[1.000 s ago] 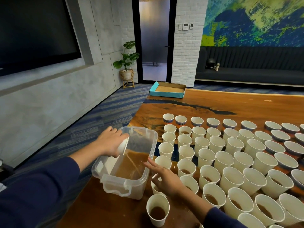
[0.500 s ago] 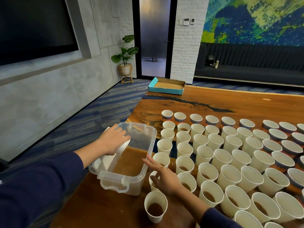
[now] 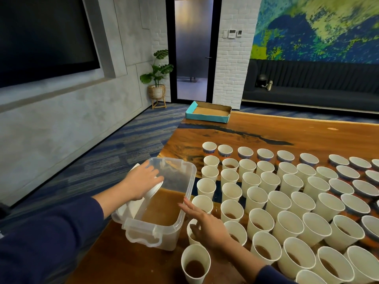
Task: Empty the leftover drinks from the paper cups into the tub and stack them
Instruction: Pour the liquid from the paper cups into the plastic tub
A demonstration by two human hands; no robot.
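Where the left hand (image 3: 141,182) curls over a tipped paper cup (image 3: 154,188) at the tub's left rim, only the cup's white mouth edge shows, so the rest of that cup is hidden under the fingers clamped around it. Beside the left forearm, white cup walls (image 3: 131,208) show through the tub's cloudy left wall, too blurred to count. Under the right hand (image 3: 205,224), a cup (image 3: 192,234) is partly covered; the fingers are spread and fairly straight above it, and whether they touch it cannot be told. At the right and lower edges the rows of cups run out of view.

The tub (image 3: 155,236) is a clear plastic box with clip handles, standing at the table's near left corner, and it holds brown liquid (image 3: 162,210) to part of its depth. Just right of it stand many white paper cups (image 3: 285,206) in close rows, several with brown drink in the bottom; 1 cup (image 3: 195,263) stands alone in front of the tub, brown liquid inside.

All this rests on a glossy wooden table (image 3: 266,130) with a dark vein. A shallow teal-sided cardboard tray (image 3: 208,114) sits at its far end. Beyond are blue striped carpet (image 3: 114,152), a potted plant (image 3: 156,78), a dark glass door (image 3: 193,48), a dark sofa (image 3: 317,89) and a blue-green mural (image 3: 317,27).
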